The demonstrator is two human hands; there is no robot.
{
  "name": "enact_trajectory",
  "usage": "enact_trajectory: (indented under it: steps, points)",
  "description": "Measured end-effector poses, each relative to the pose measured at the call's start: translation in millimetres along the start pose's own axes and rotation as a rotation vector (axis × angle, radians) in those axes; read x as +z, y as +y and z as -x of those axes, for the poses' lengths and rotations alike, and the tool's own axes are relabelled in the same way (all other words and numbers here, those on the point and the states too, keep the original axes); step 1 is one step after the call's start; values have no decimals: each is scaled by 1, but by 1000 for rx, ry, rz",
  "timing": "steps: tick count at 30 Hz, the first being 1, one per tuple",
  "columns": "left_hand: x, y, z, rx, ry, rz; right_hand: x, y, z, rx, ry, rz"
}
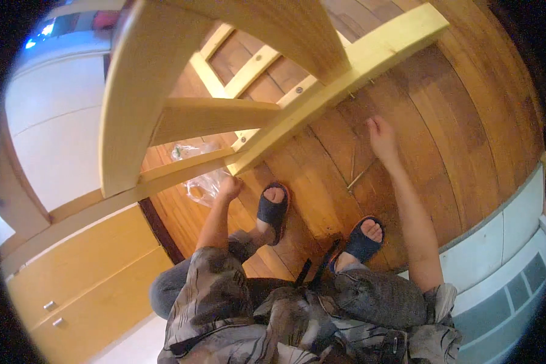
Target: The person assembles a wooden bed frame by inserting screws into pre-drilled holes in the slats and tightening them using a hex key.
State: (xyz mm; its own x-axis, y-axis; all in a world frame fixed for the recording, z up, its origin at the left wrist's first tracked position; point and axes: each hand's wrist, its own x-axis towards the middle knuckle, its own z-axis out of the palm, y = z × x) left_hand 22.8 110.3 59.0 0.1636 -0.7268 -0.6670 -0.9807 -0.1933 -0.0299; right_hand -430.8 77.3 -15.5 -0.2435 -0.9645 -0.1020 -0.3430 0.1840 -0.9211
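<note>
A pale wooden furniture frame [321, 106] of planks and slats stands tilted in front of me, its long beam running from lower left to upper right. My left hand [229, 187] is closed at the near lower end of that beam, its fingers partly hidden. Thin pins or screws [352, 94] stick out of the beam's right side. Apart from the beam, to its right, my right hand [382, 139] hangs over the floor with thumb and fingers drawn together. Anything between them is too small to make out. Two thin, rod-like pieces [358, 178] lie on the floor below it.
A crumpled clear plastic bag [203, 182] lies on the wooden floor [467, 127] behind my left hand. My slippered feet [274, 209] rest close by. Yellow drawers [91, 267] stand at the left, and a white unit with grey panels [497, 309] at the lower right.
</note>
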Motion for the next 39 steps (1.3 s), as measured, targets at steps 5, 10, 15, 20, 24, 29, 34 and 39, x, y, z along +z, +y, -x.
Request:
enact_trajectory:
  steps: [5, 10, 15, 20, 24, 29, 34, 39]
  points:
    - [1, 39, -26, -101, 392, 96, -20, 5, -2, 25, -39, -37]
    - [-2, 18, -54, -8, 822, 748, 4, 17, 3, 33, -32, -24]
    - [24, -89, -57, -251, 1035, 384, 18, -11, 13, 21, -156, -150]
    - [19, -38, -50, -585, 611, 114, -12, -18, 5, 5, -156, 106]
    - [-24, 1, -51, -317, 540, 313, -19, 0, 1, 17, -57, 54]
    - [-41, 2, -35, -216, 342, 793, -3, 4, 4, -41, 24, 72]
    - [-31, -25, -29, 272, 297, 280, -25, -24, 5, 57, -37, 9]
    - [-47, 44, 39, 218, -345, 540, -22, -40, 39, 135, -221, -112]
